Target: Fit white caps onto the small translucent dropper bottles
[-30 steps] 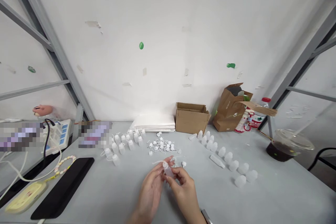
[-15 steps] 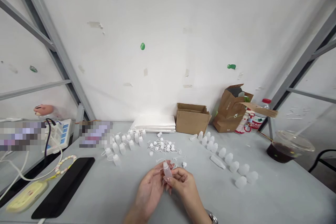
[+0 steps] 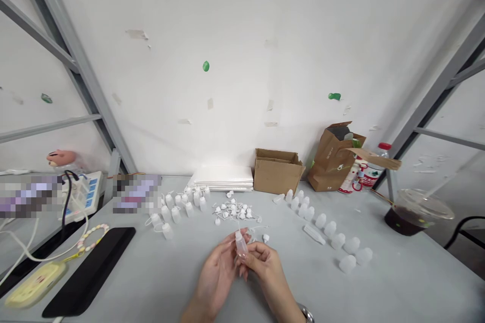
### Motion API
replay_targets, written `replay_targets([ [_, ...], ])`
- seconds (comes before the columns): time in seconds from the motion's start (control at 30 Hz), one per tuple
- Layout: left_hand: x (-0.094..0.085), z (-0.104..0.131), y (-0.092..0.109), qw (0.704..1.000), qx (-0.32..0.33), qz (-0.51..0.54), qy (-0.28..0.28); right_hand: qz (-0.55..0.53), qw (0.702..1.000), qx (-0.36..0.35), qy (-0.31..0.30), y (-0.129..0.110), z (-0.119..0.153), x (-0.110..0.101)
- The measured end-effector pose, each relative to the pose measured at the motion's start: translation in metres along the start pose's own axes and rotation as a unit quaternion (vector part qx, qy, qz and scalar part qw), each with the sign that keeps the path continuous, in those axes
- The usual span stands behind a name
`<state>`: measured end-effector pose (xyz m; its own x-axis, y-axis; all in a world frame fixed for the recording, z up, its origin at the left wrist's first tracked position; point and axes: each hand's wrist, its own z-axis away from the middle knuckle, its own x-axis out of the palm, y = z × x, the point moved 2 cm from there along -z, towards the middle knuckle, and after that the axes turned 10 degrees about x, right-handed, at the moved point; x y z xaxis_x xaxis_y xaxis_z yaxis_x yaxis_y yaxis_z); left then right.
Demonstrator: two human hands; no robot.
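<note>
A small translucent dropper bottle (image 3: 241, 245) is held tilted over the near middle of the table. My right hand (image 3: 265, 266) pinches its lower part between thumb and fingers. Fingers of my left hand (image 3: 219, 270) curl round its left side and behind it, partly hidden. A thin pale strip rises above the bottle's neck. Just beyond my hands lies a pile of small white caps (image 3: 233, 209) with thin straps. Several capped bottles (image 3: 176, 214) stand in rows to the left. On the right, several uncapped bottles (image 3: 320, 220) stand in slanting rows, and one bottle (image 3: 314, 234) lies on its side.
A black slab (image 3: 91, 270) and a beaded loop (image 3: 94, 237) lie at left, near a power strip (image 3: 91, 192). White sheets (image 3: 222, 179), a cardboard box (image 3: 278, 172) and a paper bag (image 3: 331, 161) line the wall. A cup of dark drink (image 3: 411, 214) stands right.
The thin strap by the held bottle's neck, looped to the left before, now shows as a faint strip above it. Both hands stay in nearly the same place.
</note>
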<state>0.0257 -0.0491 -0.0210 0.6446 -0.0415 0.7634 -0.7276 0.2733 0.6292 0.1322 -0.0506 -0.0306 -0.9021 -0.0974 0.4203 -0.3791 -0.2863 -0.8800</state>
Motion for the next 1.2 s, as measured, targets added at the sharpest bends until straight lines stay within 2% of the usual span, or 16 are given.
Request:
replay_targets([
  [0.13,0.002,0.003,0.004,0.993,0.052,-0.101,-0.018,0.035,0.999,-0.015,0.025,0.003,0.000,0.000],
  [0.33,0.006,0.001,0.012,0.958,0.134,-0.251,0.021,0.148,0.974,-0.132,0.109,0.010,0.004,-0.003],
  [0.43,0.007,0.001,0.018,0.952,0.129,-0.279,0.004,0.146,0.980,-0.122,0.058,0.006,0.006,0.001],
  [0.53,0.007,0.002,0.023,0.955,0.105,-0.274,-0.036,0.135,0.987,-0.082,-0.041,0.000,0.009,0.008],
  [0.63,0.008,0.003,0.025,0.960,0.095,-0.261,-0.046,0.133,0.985,-0.077,-0.073,-0.004,0.011,0.010],
  [0.7,0.008,0.003,0.024,0.960,0.098,-0.260,-0.023,0.145,0.985,-0.084,-0.051,-0.003,0.011,0.009],
  [0.77,0.007,0.003,0.023,0.961,0.110,-0.253,0.006,0.188,0.976,-0.108,-0.002,0.000,0.012,0.006],
  [0.9,0.005,0.001,0.020,0.967,0.105,-0.233,0.017,0.327,0.917,-0.214,0.076,0.003,0.015,0.003],
  [1.0,0.004,0.001,0.018,0.979,0.066,-0.193,-0.001,0.370,0.891,-0.252,0.076,0.004,0.015,0.004],
  [1.1,0.005,0.002,0.018,0.986,0.043,-0.160,-0.008,0.375,0.889,-0.254,0.067,0.005,0.015,0.005],
  [1.2,0.008,0.004,0.019,0.985,0.048,-0.164,-0.010,0.366,0.895,-0.244,0.069,0.005,0.015,0.004],
])
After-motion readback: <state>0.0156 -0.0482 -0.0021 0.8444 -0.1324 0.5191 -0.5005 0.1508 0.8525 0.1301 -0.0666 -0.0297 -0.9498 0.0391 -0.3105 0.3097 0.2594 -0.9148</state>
